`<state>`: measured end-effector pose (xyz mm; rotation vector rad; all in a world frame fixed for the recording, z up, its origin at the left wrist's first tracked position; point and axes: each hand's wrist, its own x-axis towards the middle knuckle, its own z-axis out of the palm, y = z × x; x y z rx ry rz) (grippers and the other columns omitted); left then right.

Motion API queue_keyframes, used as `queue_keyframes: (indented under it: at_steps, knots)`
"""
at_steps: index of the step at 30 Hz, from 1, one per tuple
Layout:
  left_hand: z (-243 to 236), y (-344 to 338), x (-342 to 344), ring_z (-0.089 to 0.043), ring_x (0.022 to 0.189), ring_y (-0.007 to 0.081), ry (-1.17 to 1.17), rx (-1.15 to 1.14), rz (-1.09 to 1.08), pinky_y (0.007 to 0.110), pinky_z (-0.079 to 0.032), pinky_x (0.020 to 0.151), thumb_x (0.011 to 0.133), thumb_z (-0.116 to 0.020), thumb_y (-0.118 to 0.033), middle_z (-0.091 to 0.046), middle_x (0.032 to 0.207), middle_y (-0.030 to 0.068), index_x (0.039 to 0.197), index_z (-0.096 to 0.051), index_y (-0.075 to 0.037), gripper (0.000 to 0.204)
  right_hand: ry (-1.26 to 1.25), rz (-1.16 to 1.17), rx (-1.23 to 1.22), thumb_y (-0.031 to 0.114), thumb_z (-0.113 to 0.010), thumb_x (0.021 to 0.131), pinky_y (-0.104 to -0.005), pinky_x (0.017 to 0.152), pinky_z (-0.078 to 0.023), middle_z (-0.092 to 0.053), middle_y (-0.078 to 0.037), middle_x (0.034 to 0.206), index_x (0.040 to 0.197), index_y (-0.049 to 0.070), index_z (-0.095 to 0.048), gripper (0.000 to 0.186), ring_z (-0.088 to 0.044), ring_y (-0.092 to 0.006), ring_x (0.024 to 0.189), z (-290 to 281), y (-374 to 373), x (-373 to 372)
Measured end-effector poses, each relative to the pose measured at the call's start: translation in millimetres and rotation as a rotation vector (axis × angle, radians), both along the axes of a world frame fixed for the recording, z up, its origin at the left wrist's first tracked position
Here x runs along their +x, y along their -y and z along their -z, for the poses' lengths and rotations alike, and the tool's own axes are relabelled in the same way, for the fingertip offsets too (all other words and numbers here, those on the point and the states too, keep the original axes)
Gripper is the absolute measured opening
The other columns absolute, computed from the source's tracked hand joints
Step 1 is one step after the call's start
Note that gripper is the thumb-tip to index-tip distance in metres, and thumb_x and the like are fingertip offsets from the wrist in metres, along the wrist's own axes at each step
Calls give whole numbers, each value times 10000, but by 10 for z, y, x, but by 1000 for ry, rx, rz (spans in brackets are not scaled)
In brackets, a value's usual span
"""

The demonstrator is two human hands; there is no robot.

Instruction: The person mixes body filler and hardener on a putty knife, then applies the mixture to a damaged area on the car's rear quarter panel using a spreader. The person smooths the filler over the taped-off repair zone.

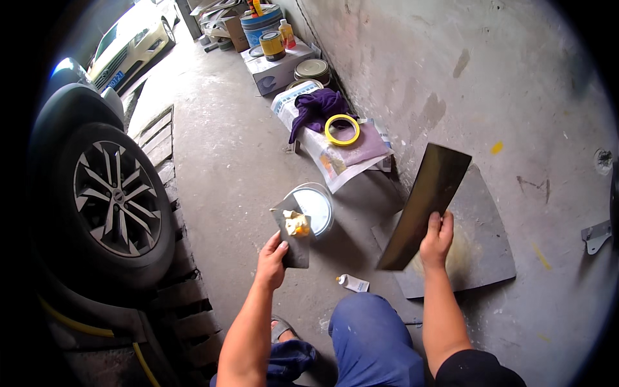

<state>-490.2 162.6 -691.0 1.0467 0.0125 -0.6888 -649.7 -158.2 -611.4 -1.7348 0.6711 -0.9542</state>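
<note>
Clamped a small, flat, grey rectangular plate [297,254] by its left edge in the left hand [271,260], with yellow-and-cream paste [296,224] on top, overlapping in view the rim of a round, pale-lidded bucket [314,208]. Clamped a long, dark rectangular panel [425,205] by its right edge in the right hand [438,240]. Had room between both, over grey concrete floor [356,248] bearing a white, orange-capped tube [353,282].

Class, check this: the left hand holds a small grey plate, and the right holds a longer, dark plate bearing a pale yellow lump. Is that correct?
Not quite: the head view shows the pale yellow lump on the small grey plate in the left hand. The right hand does hold the longer, dark plate.
</note>
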Motion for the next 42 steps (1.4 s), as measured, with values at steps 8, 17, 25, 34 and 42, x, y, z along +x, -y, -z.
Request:
queue_keyframes:
  at_steps: [8, 17, 25, 34, 42]
  knots:
    - [230, 427, -154, -548, 1136, 165, -123, -69, 36, 314, -427, 978, 930, -498, -18, -564, 1286, 81, 1371, -437, 6, 446, -158, -224, 245, 229, -528, 979, -231, 737, -440, -619, -24, 911, 1098, -5, -558, 265, -537, -79, 777, 335, 44, -465]
    - [-535, 362, -438, -533, 1185, 207, -181, -189, 280, 353, -410, 1015, 889, -596, -71, -551, 1302, 101, 1387, -400, 39, 547, -15, -983, 1086, 290, -467, 964, -205, 475, -411, -638, -142, 861, 1100, -39, -556, 367, -513, -93, 474, 256, -114, 101]
    - [-517, 237, -452, -540, 1165, 192, -145, -184, 307, 342, -418, 1001, 888, -600, -71, -561, 1290, 100, 1355, -449, 26, 501, -43, -1024, 1270, 268, -495, 941, -176, 477, -408, -549, -48, 620, 1292, -137, -439, 539, -505, -84, 506, 332, -401, 320]
    - [0, 382, -259, -592, 1083, 189, -161, -181, -93, 364, -495, 929, 934, -494, -28, -604, 1207, 86, 1339, -455, -31, 407, -57, -875, 986, 363, -478, 969, -212, 545, -453, -517, -36, 587, 1208, -87, -552, 515, -525, -117, 510, 333, -31, -60]
    - [-404, 654, -388, -607, 1049, 229, -214, -266, -275, 407, -512, 911, 931, -499, -26, -597, 1165, 109, 1266, -451, -72, 342, -260, -880, -538, 453, -545, 909, -383, 831, -522, -604, -204, 1200, 1127, -6, -647, 518, -637, -370, 970, -289, -354, 140]
